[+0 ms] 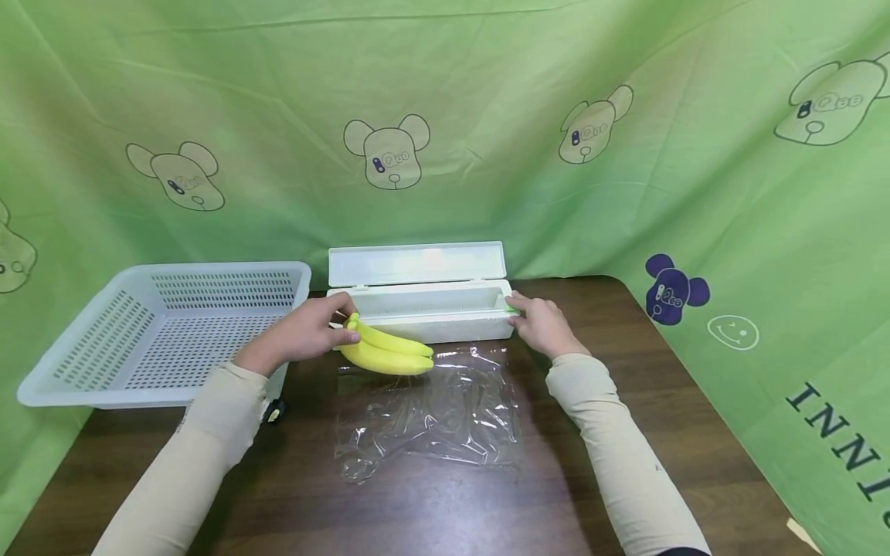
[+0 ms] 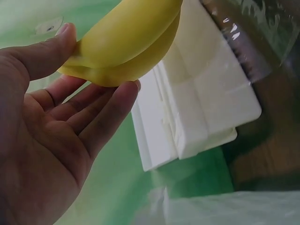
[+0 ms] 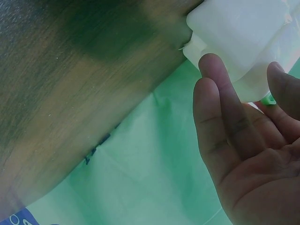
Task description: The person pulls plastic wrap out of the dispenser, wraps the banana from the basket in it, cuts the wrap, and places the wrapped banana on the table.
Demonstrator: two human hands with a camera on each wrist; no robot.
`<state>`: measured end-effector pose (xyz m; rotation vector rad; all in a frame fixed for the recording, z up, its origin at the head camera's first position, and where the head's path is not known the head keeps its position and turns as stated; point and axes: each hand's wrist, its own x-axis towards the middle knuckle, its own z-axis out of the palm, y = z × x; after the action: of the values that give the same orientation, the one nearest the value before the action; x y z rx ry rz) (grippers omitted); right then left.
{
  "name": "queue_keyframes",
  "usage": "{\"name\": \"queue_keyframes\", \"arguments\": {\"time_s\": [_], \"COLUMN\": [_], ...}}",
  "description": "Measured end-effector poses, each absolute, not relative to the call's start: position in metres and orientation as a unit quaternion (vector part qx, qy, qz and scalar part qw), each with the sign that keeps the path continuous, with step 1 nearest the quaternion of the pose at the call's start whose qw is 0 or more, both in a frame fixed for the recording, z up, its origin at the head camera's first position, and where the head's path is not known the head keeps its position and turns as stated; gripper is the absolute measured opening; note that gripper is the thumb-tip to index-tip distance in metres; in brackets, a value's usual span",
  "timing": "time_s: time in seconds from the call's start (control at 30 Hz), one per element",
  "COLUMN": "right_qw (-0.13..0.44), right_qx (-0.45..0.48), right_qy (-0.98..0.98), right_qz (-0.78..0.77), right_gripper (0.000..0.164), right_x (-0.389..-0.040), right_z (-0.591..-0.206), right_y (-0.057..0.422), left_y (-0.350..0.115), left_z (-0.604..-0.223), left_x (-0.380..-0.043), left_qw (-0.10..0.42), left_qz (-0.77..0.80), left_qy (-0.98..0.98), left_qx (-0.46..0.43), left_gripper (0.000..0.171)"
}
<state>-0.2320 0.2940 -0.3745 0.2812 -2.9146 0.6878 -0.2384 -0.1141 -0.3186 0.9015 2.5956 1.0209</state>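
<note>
The left hand (image 1: pixel 313 327) pinches a bunch of yellow bananas (image 1: pixel 386 357) by its stem end, thumb on one side and fingers on the other. The bananas are above the near edge of an opened white cling film box (image 1: pixel 431 330), and they fill the top of the left wrist view. At the box's right end, the right hand (image 1: pixel 545 323) grips the end wall beside a small green part (image 3: pixel 269 99); two of its fingers stretch straight along the outside. Transparent cling film (image 1: pixel 445 417) lies wrinkled on the table in front of the box.
A white perforated basket (image 1: pixel 66 363) stands at the left on the brown wooden table (image 1: pixel 445 525). The box's lid (image 1: pixel 417 265) is raised at the back. Green printed cloth (image 1: pixel 480 93) hangs behind and to the right. A small dark object (image 1: pixel 274 411) sits by the left wrist.
</note>
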Motion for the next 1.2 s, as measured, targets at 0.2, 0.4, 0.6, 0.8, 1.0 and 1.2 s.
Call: {"name": "queue_keyframes", "arguments": {"time_s": [0.2,0.4,0.6,0.8,1.0,1.2], "right_qw": [0.070,0.073,0.069,0.065,0.060,0.058], "right_qx": [0.091,0.090,0.087,0.082,0.080,0.082], "right_qy": [-0.967,-0.968,-0.970,-0.971,-0.972,-0.972], "right_qz": [0.229,0.224,0.217,0.216,0.213,0.211], "right_gripper": [0.043,0.043,0.043,0.044,0.044,0.044], "right_x": [-0.232,-0.232,-0.231,-0.231,-0.231,-0.229], "right_z": [-0.375,-0.375,-0.375,-0.373,-0.372,-0.371], "right_y": [0.293,0.292,0.293,0.291,0.290,0.292], "left_y": [-0.102,-0.091,-0.080,-0.073,-0.069,-0.065], "left_z": [-0.327,-0.339,-0.349,-0.362,-0.374,-0.381], "left_x": [-0.235,-0.233,-0.229,-0.227,-0.227,-0.225], "left_qw": [0.102,0.104,0.110,0.111,0.100,0.108], "left_qz": [0.330,0.320,0.315,0.309,0.292,0.289], "left_qy": [0.881,0.881,0.883,0.885,0.884,0.884], "left_qx": [0.323,0.331,0.330,0.330,0.350,0.351], "left_gripper": [0.019,0.020,0.022,0.025,0.026,0.027]}}
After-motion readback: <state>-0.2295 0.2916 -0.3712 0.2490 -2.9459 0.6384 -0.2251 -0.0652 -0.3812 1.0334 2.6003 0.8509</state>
